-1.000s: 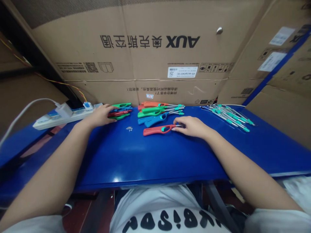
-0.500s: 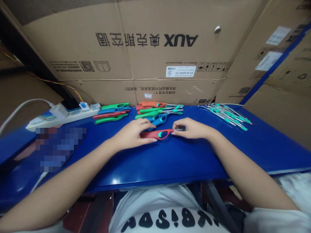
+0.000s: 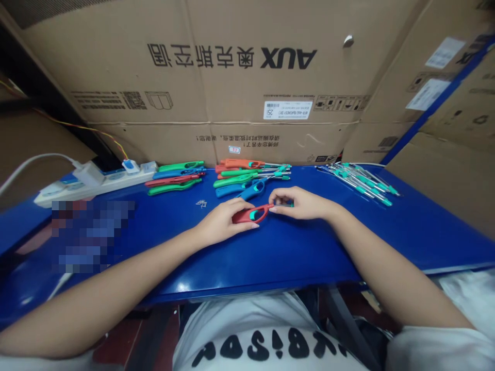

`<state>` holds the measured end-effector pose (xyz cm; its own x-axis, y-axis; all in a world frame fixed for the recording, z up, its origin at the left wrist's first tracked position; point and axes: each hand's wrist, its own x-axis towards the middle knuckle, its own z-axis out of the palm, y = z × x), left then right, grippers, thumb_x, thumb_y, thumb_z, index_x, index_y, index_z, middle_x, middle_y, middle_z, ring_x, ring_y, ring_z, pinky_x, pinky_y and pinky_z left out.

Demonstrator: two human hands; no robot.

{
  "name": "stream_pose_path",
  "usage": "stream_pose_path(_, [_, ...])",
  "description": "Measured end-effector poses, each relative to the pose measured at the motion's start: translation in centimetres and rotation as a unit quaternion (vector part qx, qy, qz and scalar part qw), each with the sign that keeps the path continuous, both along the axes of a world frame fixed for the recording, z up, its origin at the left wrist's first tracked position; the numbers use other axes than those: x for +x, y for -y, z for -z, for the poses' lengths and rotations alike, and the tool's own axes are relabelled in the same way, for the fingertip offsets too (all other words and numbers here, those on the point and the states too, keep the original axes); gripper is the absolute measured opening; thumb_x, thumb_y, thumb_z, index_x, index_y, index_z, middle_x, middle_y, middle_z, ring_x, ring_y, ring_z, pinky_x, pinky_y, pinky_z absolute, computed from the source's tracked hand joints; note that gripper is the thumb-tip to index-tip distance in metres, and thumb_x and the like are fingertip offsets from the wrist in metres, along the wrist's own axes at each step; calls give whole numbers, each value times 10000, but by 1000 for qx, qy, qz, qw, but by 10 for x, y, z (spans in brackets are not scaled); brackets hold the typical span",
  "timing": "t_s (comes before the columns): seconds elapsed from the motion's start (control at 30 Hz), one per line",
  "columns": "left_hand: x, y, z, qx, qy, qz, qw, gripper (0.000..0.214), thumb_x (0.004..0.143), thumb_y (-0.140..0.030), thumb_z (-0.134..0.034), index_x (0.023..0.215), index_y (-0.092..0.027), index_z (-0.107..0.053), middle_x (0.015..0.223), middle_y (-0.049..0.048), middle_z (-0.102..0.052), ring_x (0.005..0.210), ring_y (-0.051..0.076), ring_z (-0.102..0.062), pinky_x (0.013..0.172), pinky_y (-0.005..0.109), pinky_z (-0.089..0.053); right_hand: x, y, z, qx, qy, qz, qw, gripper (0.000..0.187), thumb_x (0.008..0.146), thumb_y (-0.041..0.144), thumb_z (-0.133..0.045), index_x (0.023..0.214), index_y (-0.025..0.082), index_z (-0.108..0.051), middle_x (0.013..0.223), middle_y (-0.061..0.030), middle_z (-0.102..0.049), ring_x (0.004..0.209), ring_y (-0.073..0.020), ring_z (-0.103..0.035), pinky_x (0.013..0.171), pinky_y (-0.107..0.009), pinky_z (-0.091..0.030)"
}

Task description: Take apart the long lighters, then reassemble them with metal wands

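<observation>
My left hand (image 3: 221, 221) is closed around the handle of a red utility lighter (image 3: 246, 215), which has a green trigger inside its loop. At the lighter's narrow right end, my right hand (image 3: 305, 203) pinches a metal lighter tube, mostly hidden by the fingers. A bit of green (image 3: 289, 204) shows beside the fingers. Just behind my hands lies a blue lighter (image 3: 252, 190). Beyond it are several more lighters with tubes, among them a green lighter (image 3: 234, 180) and an orange lighter (image 3: 242, 163).
Tubeless lighter bodies, one red (image 3: 174, 181), lie at the back left. Metal tubes with green parts (image 3: 361, 184) are piled at the right. A white power strip (image 3: 112, 179) runs along the left. Small metal pieces (image 3: 201, 204) sit left of my hands. Cardboard (image 3: 232, 108) walls the back.
My left hand has slid slightly right and down with the red lighter, uncovering the small metal pieces. The lighter's end now meets my right fingertips, which cover more of the tube.
</observation>
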<state>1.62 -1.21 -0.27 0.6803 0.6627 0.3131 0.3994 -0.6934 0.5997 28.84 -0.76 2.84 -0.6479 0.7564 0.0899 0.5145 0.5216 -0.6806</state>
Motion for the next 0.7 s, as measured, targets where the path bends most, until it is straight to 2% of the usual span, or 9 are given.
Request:
stream_pose_path(0.2, [3, 1, 8, 9, 29, -27, 999, 376, 861, -436, -727, 1138, -184, -702, 1088, 73, -674, 968, 208, -655, 890, 318, -502, -4, -3, 5, 28, -29, 8, 999, 223, 875, 382, -671, 889, 159, -673, 838, -46, -673, 759, -158, -595, 716, -290, -480])
stream_pose_path(0.43, [5, 1, 11, -8, 51, -40, 998, 318, 848, -391, -728, 1083, -179, -757, 945, 61, -680, 859, 190, -652, 803, 301, -508, -6, -6, 16, -126, -79, 34, 988, 317, 798, 452, -739, 882, 165, -636, 724, -6, -639, 597, -130, -591, 563, -267, -494])
stream_pose_path(0.57, [5, 1, 10, -11, 65, -44, 997, 307, 841, -390, -730, 1057, -176, -768, 908, 51, -682, 819, 178, -645, 785, 297, -508, -6, -7, 14, -153, -79, 46, 984, 375, 765, 489, -763, 903, 162, -642, 731, -4, -644, 554, -107, -547, 511, -245, -447])
stream_pose_path(0.7, [5, 1, 10, -9, 65, -45, 997, 312, 834, -390, -735, 1060, -179, -772, 927, 56, -696, 863, 191, -655, 806, 302, -513, -8, -5, 11, -145, -80, 51, 985, 370, 751, 483, -772, 876, 156, -650, 744, -10, -647, 590, -102, -523, 534, -239, -414])
